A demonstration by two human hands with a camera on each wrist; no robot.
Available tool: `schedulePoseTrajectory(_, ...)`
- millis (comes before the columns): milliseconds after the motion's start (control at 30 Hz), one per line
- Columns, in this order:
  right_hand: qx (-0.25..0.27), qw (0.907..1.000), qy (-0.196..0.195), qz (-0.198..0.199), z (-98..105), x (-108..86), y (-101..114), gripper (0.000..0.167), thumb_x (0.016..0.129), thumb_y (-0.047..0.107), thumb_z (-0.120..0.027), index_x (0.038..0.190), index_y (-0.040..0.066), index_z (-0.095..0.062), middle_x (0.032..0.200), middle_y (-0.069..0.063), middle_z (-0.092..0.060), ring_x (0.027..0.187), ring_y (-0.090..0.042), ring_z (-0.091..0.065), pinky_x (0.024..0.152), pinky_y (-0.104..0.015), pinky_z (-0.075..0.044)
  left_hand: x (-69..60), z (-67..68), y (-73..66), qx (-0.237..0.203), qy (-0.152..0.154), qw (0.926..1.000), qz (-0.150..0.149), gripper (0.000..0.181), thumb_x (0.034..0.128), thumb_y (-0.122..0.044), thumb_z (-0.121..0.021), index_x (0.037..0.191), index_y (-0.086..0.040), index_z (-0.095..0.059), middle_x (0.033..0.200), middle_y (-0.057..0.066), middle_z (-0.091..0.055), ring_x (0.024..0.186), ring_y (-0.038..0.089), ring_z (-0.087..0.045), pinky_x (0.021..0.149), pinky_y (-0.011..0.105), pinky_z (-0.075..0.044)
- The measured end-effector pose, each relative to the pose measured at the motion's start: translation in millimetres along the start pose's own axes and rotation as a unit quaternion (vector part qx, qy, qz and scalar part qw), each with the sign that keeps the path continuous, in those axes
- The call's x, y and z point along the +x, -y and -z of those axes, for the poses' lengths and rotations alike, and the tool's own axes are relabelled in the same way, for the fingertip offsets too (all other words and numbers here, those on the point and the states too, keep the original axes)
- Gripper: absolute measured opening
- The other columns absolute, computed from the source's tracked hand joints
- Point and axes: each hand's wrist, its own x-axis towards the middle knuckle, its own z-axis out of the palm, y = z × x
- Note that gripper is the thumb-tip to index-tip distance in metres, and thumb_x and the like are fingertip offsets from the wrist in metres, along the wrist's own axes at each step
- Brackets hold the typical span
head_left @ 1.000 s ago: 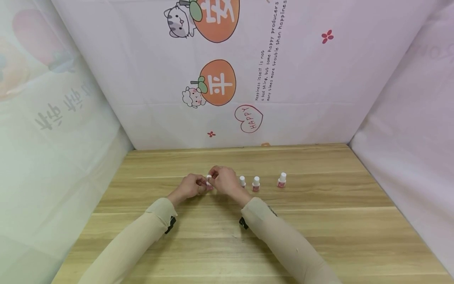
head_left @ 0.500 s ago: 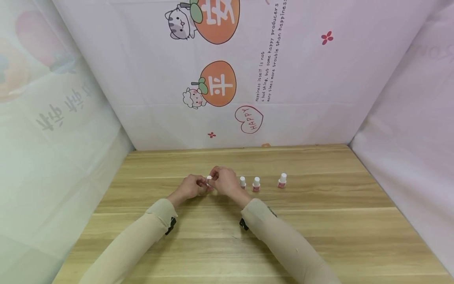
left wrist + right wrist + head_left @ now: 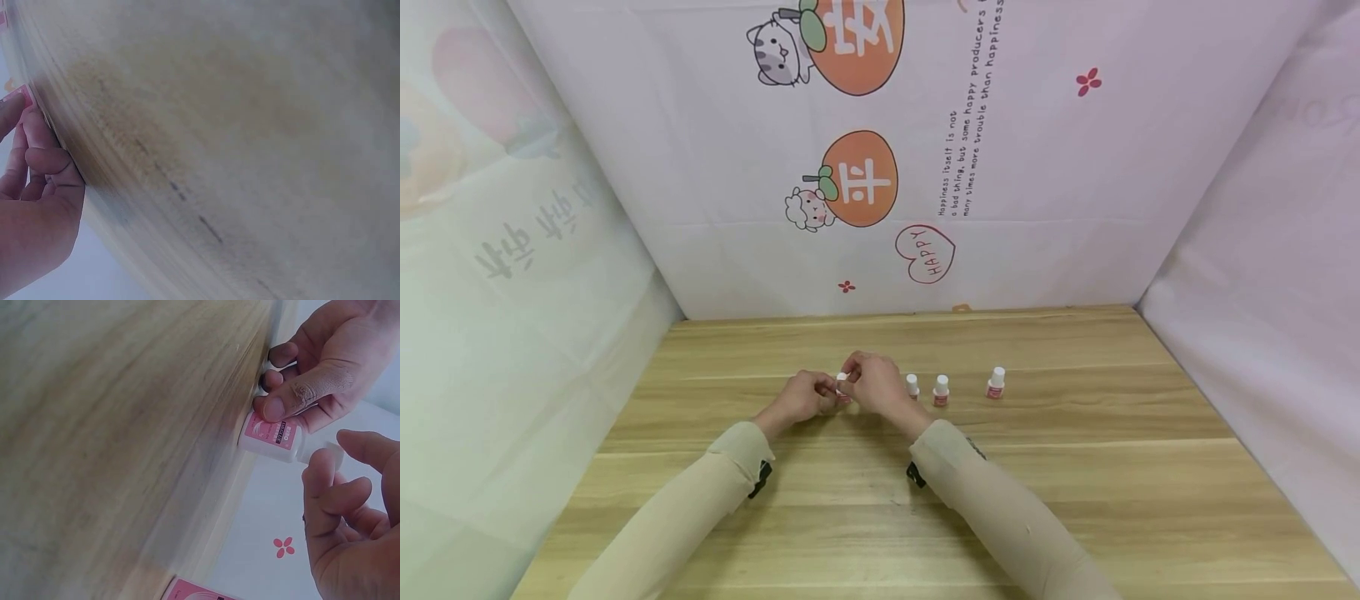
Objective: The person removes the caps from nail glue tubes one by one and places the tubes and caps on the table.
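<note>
- One small white bottle with a pink label stands upright on the wooden table, nearer the far edge than the near one and a little left of the middle between the side edges.
- Its white cap sits at the neck; the opaque walls hide any contents.
- The left hand pinches the bottle's body, thumb against the label.
- The right hand curls thumb and forefinger round the cap; how firmly, I cannot tell.
- Toward the table's right edge stand a second bottle, a third bottle and, set farther off, a fourth bottle, all capped.
- Printed white cloth rises beyond the far edge.
</note>
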Motion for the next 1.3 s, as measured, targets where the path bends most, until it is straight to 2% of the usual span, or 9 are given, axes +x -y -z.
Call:
schedulePoseTrajectory(333, -0.004, 1.0000, 0.004, 0.000, 0.7, -0.1, 1.6, 0.012, 0.088, 0.023, -0.073, 0.095, 0.015, -0.067, 0.086, 0.002, -0.070, 0.079, -0.013, -0.061, 0.078, -0.030, -0.048, -0.3, -0.4, 0.5, 0.000, 0.002, 1.0000, 0.007, 0.018, 0.0878, -0.001, -0.066, 0.103, -0.004, -0.075, 0.090, 0.006, -0.074, 0.081, 0.013, -0.061, 0.069, 0.023, -0.049)
schedulePoseTrajectory(633, -0.005, 1.0000, 0.006, -0.003, 2.3, -0.9, 3.8, 0.015, 0.087, 0.023, -0.076, 0.096, 0.015, -0.068, 0.087, 0.001, -0.071, 0.079, -0.013, -0.061, 0.077, -0.030, -0.048, 0.1, -0.2, 0.9, -0.002, 0.001, 1.0000, 0.000, 0.019, 0.0859, 0.003, -0.065, 0.102, -0.001, -0.074, 0.089, 0.009, -0.072, 0.083, 0.014, -0.061, 0.076, 0.025, -0.050)
schedulePoseTrajectory(867, 0.002, 1.0000, 0.008, -0.004, 2.1, -1.5, 3.0, 0.012, 0.087, 0.021, -0.075, 0.095, 0.015, -0.067, 0.085, 0.002, -0.069, 0.077, -0.012, -0.060, 0.074, -0.028, -0.048, -0.1, -1.2, -0.2, -0.007, 0.005, 0.9999, 0.005, 0.018, 0.0874, -0.001, -0.069, 0.104, -0.003, -0.075, 0.090, 0.007, -0.074, 0.081, 0.011, -0.062, 0.070, 0.020, -0.048)
schedulePoseTrajectory(1300, -0.010, 0.9999, 0.012, -0.003, 1.3, 1.0, 2.5, 0.013, 0.089, 0.023, -0.075, 0.095, 0.015, -0.067, 0.086, 0.003, -0.069, 0.076, -0.011, -0.059, 0.074, -0.028, -0.048, 0.8, -1.0, 0.8, 0.009, 0.005, 0.9999, 0.010, 0.016, 0.0883, -0.001, -0.067, 0.103, -0.004, -0.075, 0.090, 0.007, -0.073, 0.081, 0.013, -0.061, 0.066, 0.021, -0.047)
